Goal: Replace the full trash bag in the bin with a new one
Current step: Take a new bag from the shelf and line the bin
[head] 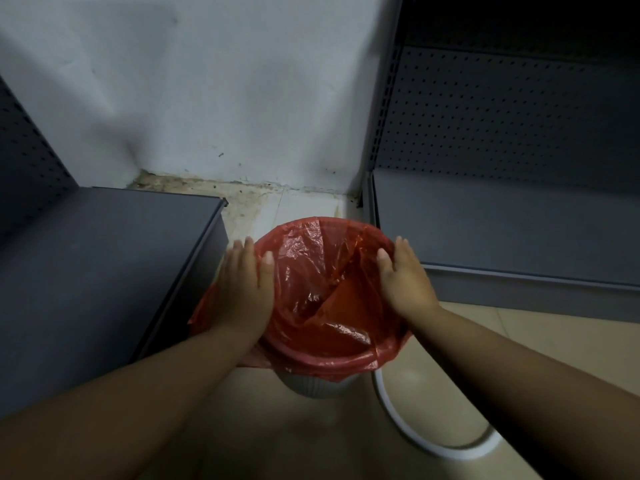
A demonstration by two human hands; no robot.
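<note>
Most of the bin point(311, 386) was hidden under the red bag point(332, 306); only a ribbed pale part of its wall showed below the plastic. It stood on the floor point(277, 445) between the left shelf point(104, 271) and the right shelf point(519, 220). The bag lined the bin, its edge folded over the rim, and inside I saw only its own wrinkled folds. My left hand point(242, 289) lay flat on the left rim, fingers straight, thumb inside the bag. My right hand point(405, 275) rested on the right rim the same way. A white ring point(433, 441) lay beside the bin, partly hidden behind it.
</note>
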